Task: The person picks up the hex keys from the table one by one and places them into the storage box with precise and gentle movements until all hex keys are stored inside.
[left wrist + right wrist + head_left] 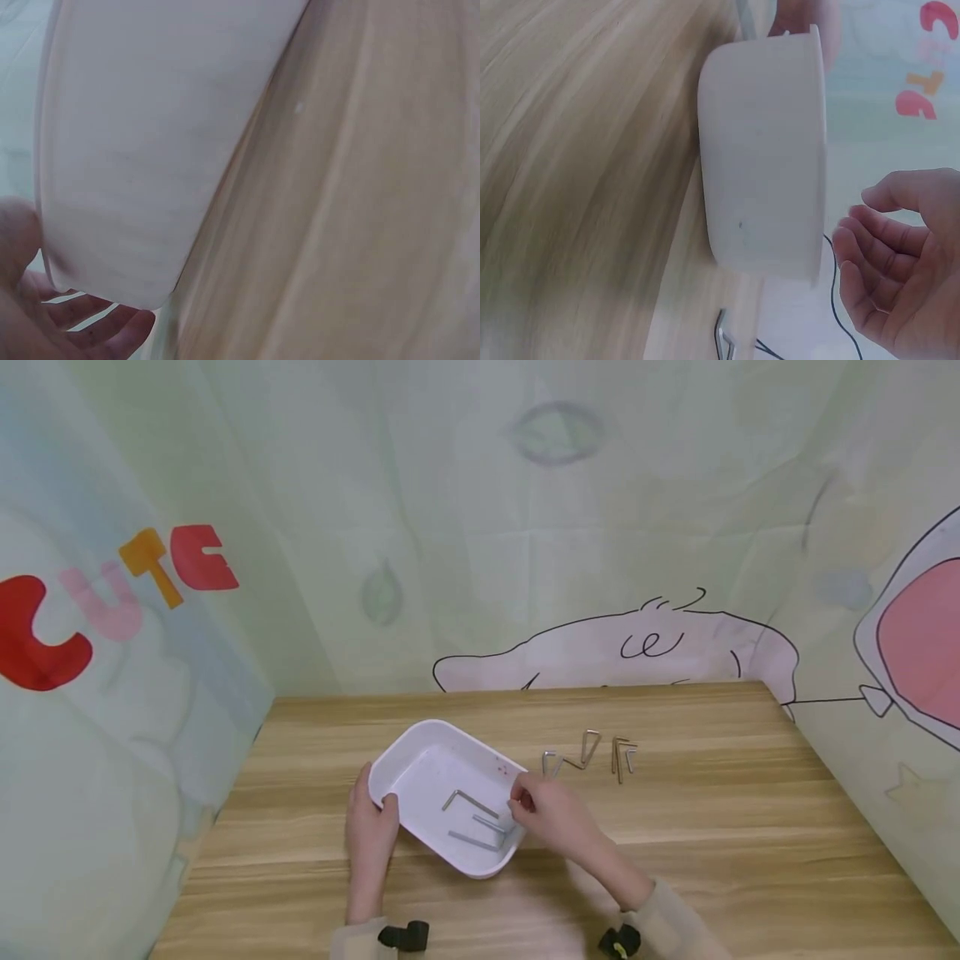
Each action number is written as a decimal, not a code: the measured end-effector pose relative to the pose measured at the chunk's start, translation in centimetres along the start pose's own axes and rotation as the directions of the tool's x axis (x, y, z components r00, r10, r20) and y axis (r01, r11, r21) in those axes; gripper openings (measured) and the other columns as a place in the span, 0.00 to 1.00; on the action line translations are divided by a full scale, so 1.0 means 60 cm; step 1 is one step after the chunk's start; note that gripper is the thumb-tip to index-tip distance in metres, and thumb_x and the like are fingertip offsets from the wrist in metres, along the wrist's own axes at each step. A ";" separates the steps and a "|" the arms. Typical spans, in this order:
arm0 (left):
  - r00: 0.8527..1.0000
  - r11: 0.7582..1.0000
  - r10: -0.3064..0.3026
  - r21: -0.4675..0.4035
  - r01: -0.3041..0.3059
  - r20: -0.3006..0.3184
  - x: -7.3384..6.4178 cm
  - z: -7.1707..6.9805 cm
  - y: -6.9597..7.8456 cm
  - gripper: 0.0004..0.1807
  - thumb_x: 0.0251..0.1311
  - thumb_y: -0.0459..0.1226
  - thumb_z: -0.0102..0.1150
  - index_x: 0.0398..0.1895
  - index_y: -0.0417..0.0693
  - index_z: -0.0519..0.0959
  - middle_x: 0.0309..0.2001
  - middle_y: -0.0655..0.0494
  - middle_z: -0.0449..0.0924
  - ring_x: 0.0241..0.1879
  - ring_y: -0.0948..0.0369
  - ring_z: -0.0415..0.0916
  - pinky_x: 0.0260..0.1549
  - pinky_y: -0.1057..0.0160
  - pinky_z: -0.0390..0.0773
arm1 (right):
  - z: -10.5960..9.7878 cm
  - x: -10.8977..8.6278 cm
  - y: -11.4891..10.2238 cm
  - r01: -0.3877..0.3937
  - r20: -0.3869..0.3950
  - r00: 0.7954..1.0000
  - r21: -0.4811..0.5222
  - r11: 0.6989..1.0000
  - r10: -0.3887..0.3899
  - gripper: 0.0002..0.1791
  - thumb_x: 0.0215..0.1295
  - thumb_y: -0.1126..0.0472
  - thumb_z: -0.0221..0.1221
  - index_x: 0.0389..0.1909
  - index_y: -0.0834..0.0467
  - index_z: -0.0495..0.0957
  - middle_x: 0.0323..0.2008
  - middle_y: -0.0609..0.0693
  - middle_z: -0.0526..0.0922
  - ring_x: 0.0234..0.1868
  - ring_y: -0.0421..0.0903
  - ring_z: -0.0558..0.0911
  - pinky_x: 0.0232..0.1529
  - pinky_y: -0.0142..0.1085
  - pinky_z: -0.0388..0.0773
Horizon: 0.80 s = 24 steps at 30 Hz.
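A white plastic tub (438,777) rests at an angle on the table, with several L-shaped hex keys (472,842) lying on its floor. My left hand (372,827) grips its left rim, thumb over the edge and fingers round the outside; the left wrist view shows those fingers (112,330) curled under the tub's end wall. Over the right rim is my right hand (555,814), fingertips just above the inside. In the right wrist view this right hand (900,262) has loosely bent fingers, its thumb apart from them and nothing between.
More hex keys lie on the wooden table (712,827) beyond the right hand: a group near the tub (573,762) and another cluster (621,758) further right. A printed curtain (480,527) hangs behind the table's far edge and along both sides.
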<state>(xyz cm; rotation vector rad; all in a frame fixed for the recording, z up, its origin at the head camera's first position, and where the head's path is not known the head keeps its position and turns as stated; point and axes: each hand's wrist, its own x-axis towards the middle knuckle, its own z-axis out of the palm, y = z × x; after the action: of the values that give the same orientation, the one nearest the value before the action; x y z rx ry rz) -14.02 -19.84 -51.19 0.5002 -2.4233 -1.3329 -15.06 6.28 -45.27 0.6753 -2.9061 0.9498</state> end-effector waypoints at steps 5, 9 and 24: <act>1.000 1.000 0.008 0.008 -0.008 -0.011 0.001 0.000 0.000 0.33 0.59 0.31 0.47 0.70 0.36 0.59 0.66 0.31 0.63 0.65 0.38 0.64 0.63 0.39 0.65 | -0.016 -0.005 0.012 -0.023 -0.041 0.999 0.018 1.000 0.024 0.03 0.58 0.61 0.61 0.28 0.53 0.76 0.21 0.40 0.74 0.23 0.36 0.70 0.21 0.24 0.69; 1.000 1.000 0.006 0.007 -0.005 -0.011 0.001 0.000 0.000 0.33 0.58 0.31 0.47 0.70 0.35 0.58 0.66 0.31 0.63 0.65 0.38 0.63 0.63 0.39 0.64 | -0.026 -0.006 0.019 -0.066 -0.053 0.996 0.024 0.998 0.067 0.04 0.58 0.61 0.62 0.27 0.53 0.76 0.21 0.41 0.74 0.24 0.36 0.70 0.23 0.25 0.70; 1.000 1.000 0.000 0.003 0.000 0.004 0.001 -0.003 0.002 0.33 0.59 0.32 0.47 0.71 0.36 0.58 0.66 0.31 0.63 0.65 0.38 0.63 0.63 0.39 0.64 | -0.049 -0.014 0.074 -0.131 -0.090 0.986 0.088 0.987 0.139 0.03 0.57 0.64 0.61 0.27 0.54 0.77 0.22 0.43 0.76 0.25 0.37 0.71 0.25 0.25 0.70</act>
<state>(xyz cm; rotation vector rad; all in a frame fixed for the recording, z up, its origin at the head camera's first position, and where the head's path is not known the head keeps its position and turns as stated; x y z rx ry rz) -13.99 -19.94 -51.01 0.4988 -2.4287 -1.3313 -16.44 11.50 -45.50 0.4262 -2.8727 1.0873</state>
